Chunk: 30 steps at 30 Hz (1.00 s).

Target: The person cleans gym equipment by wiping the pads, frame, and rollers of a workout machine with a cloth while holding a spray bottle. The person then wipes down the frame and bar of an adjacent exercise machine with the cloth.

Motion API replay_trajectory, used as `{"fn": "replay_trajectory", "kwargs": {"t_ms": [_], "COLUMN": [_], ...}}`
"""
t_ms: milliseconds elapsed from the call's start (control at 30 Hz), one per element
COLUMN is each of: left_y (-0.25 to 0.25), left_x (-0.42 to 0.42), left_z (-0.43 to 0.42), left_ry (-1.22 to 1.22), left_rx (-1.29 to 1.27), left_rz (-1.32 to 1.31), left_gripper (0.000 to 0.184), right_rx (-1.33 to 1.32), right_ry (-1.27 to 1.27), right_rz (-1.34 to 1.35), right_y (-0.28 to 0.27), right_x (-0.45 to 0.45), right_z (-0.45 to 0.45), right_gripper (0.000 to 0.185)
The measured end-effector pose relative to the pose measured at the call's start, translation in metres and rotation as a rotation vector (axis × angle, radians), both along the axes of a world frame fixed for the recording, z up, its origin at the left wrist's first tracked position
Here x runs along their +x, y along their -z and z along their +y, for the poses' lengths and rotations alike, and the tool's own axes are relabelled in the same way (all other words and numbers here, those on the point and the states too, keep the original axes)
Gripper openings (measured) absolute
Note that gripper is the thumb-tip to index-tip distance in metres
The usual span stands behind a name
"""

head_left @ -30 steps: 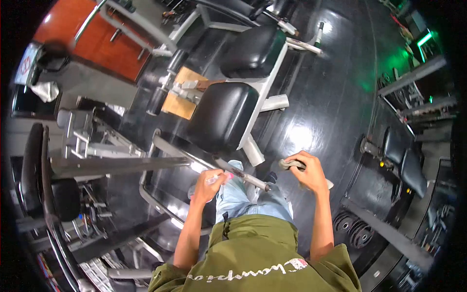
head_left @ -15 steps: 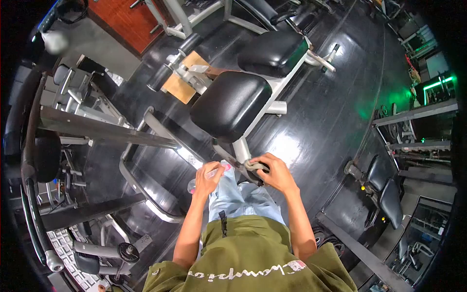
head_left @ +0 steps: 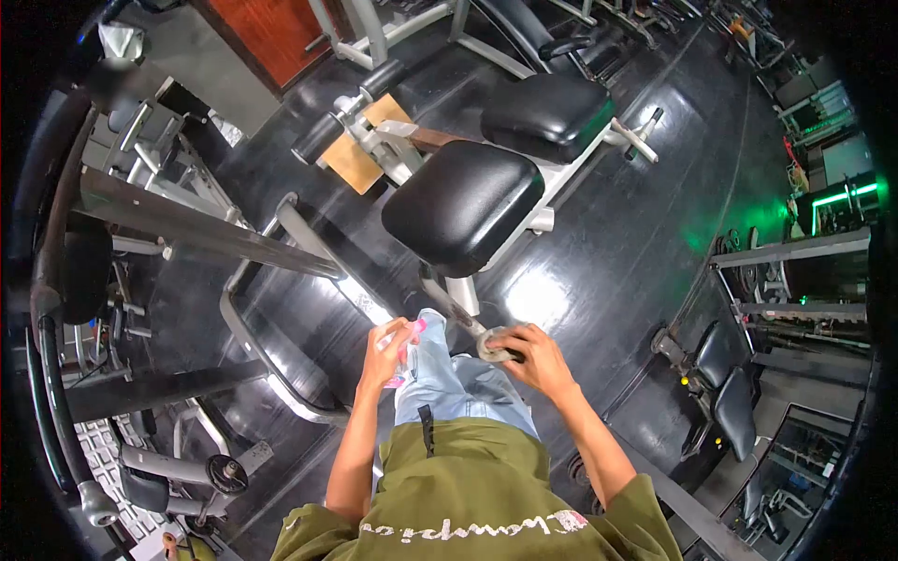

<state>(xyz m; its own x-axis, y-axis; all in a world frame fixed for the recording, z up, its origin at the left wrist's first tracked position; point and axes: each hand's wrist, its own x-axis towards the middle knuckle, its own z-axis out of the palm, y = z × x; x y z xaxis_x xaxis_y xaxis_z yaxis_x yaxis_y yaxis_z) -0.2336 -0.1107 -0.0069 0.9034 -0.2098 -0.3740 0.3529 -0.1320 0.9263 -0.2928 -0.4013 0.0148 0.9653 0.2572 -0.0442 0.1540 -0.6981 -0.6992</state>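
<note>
My left hand (head_left: 382, 353) is closed around a clear spray bottle with pink parts (head_left: 418, 327), held beside my left thigh. Most of the bottle is hidden behind the fingers. In my right hand (head_left: 538, 361) is a bunched greyish cloth (head_left: 490, 346), pressed against the near end of a metal bar (head_left: 456, 309). That bar belongs to an exercise bench, whose nearer black pad (head_left: 463, 204) lies just ahead of both hands. A second black pad (head_left: 547, 117) sits farther along the same pale frame.
Left of my legs stands a bent metal frame (head_left: 245, 338) with a thick dark beam (head_left: 210, 227) crossing above it. Foam rollers (head_left: 318, 138) stick out at the bench's left. Another padded bench (head_left: 734, 402) and racks (head_left: 795, 252) stand at right.
My right hand and the cloth have moved slightly down and right along the bar. The left hand has tilted a little with the bottle. The view has shifted slightly.
</note>
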Motion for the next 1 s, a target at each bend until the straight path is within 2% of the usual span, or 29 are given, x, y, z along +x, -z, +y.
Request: {"fn": "replay_trajectory", "kwargs": {"t_ms": [167,267,333,367,400,467,533,633,800,867,1000], "left_y": [-0.004,-0.003,-0.001,0.0,0.002,-0.004,-0.005,-0.001,0.002,0.001,0.012], "left_x": [0.005,0.009,0.012,0.014,0.016,0.02,0.024,0.031,0.046,0.052,0.059], "left_z": [0.006,0.009,0.013,0.015,0.016,0.015,0.015,0.019,0.019,0.02,0.028], "left_ry": [-0.065,-0.07,-0.065,-0.042,-0.017,-0.031,-0.043,-0.016,-0.003,0.014,-0.029], "left_rx": [-0.08,-0.083,-0.088,-0.085,-0.082,-0.088,-0.093,-0.114,-0.173,-0.192,-0.238], "left_rz": [0.066,0.078,0.091,0.066,0.04,0.061,0.081,0.106,0.104,0.1,0.066], "left_gripper": [0.038,0.038,0.038,0.041,0.044,0.041,0.038,0.039,0.038,0.039,0.044], "right_rx": [-0.084,-0.07,-0.163,-0.135,-0.136,-0.181,-0.176,-0.33,-0.329,-0.304,-0.262], "right_ry": [-0.045,-0.013,0.065,0.046,0.045,0.046,0.084,0.074,0.118,-0.018,-0.168], "right_rz": [0.022,-0.036,-0.116,-0.147,-0.142,-0.12,-0.085,-0.037,-0.162,-0.047,-0.124], "right_y": [0.007,0.021,0.024,0.023,0.027,0.038,0.036,0.031,0.051,0.044,0.02], "right_x": [0.026,0.055,0.07,0.077,0.083,0.093,0.1,0.107,0.104,0.1,0.069], "right_z": [0.029,0.069,0.095,0.103,0.111,0.127,0.14,0.152,0.153,0.137,0.083], "right_gripper": [0.05,0.055,0.054,0.046,0.046,0.039,0.037,0.038,0.034,0.036,0.043]}}
